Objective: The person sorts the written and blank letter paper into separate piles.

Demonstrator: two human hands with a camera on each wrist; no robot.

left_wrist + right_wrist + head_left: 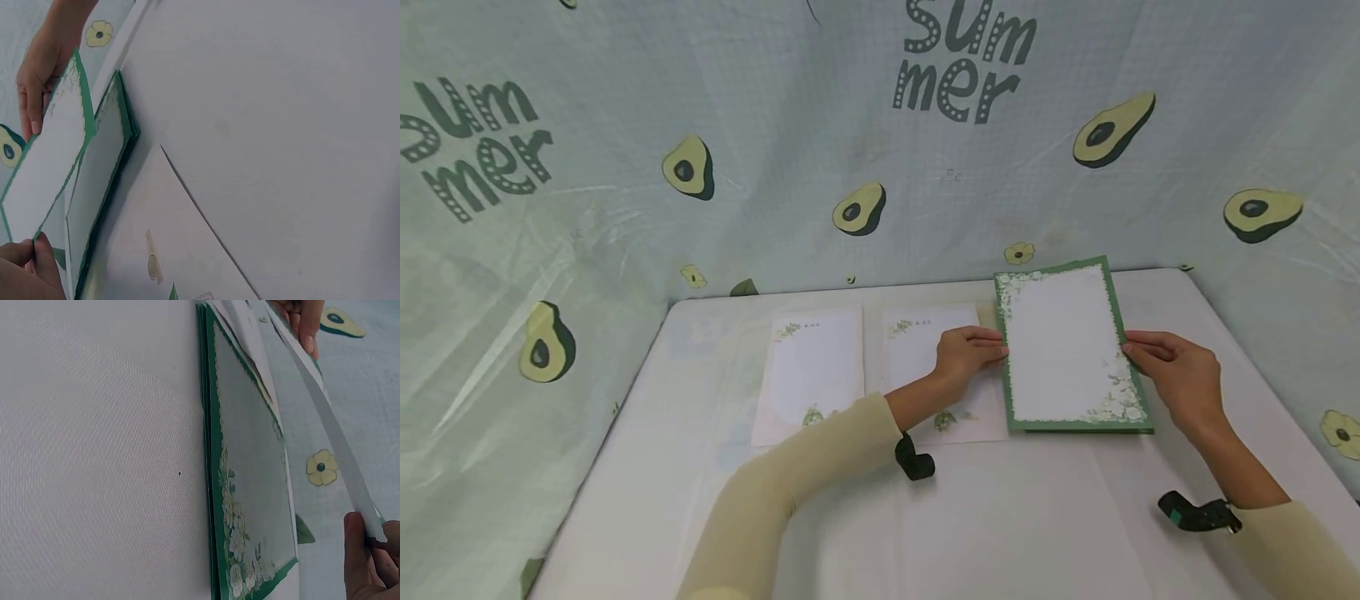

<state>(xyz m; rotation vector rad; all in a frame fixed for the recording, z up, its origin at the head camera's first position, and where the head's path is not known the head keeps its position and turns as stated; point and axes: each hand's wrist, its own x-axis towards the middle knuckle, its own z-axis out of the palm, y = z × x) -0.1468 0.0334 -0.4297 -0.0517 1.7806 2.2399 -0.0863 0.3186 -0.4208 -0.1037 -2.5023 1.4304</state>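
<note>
Between my two hands is a sheet of paper (1060, 350) with a green border and white flowers at its corners. My left hand (967, 360) pinches its left edge between thumb and fingers. At the opposite edge, my right hand (1183, 379) pinches it the same way. Both wrist views show this sheet (334, 434) raised off a stack of matching green-bordered sheets (253, 469), which lies on the table. From the head view the held sheet hides most of that stack. My left forearm passes over the lower part of a pale pink sheet (917, 346).
Another pale pink sheet (816, 367) with green plant prints lies farther left on the white-covered table (1000, 517). A cloth printed with avocados and lettering (760, 100) hangs behind and along the sides. Black wrist cameras (914, 458) stick out from both forearms.
</note>
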